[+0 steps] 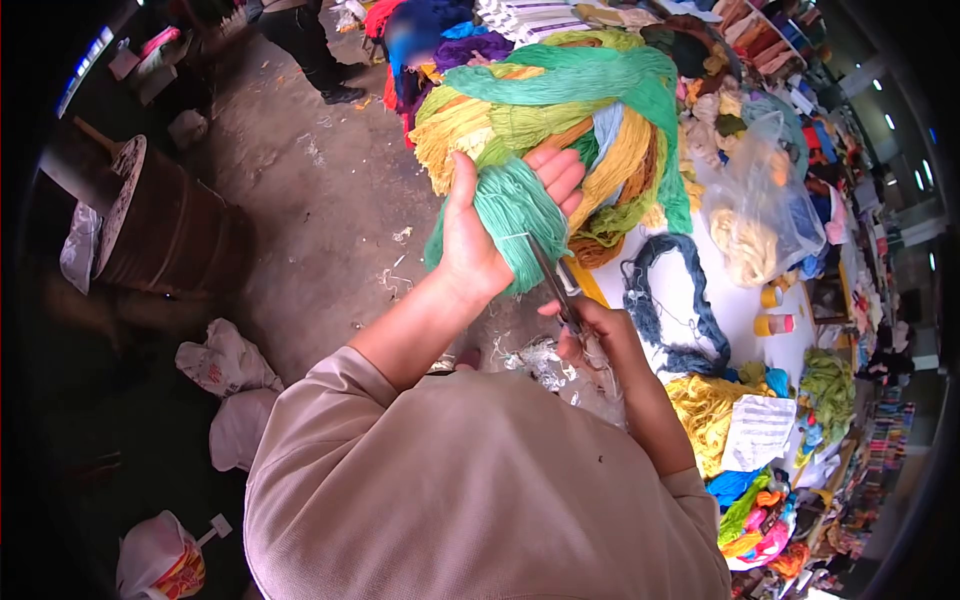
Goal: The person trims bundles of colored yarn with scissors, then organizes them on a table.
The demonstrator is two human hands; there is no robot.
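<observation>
A skein of sea-green yarn point(515, 210) lies across the upturned palm of my left hand point(470, 245), held between the raised thumb and the outstretched fingers. A pale tie crosses the skein near its lower end. My right hand point(600, 335) is closed around a pair of scissors point(550, 272), whose dark blades point up and reach the yarn right at the tie. Just beyond my left hand, a big heap of yarn hanks point(560, 95) in green, yellow and brown spreads over the table's near corner.
On the white table point(690, 275) lie a loop of dark blue yarn point(715, 320), a clear plastic bag point(770, 200) with cream yarn and a yellow yarn pile point(700, 410). A rusty drum point(170, 225) stands left. A person point(305, 45) stands at the back.
</observation>
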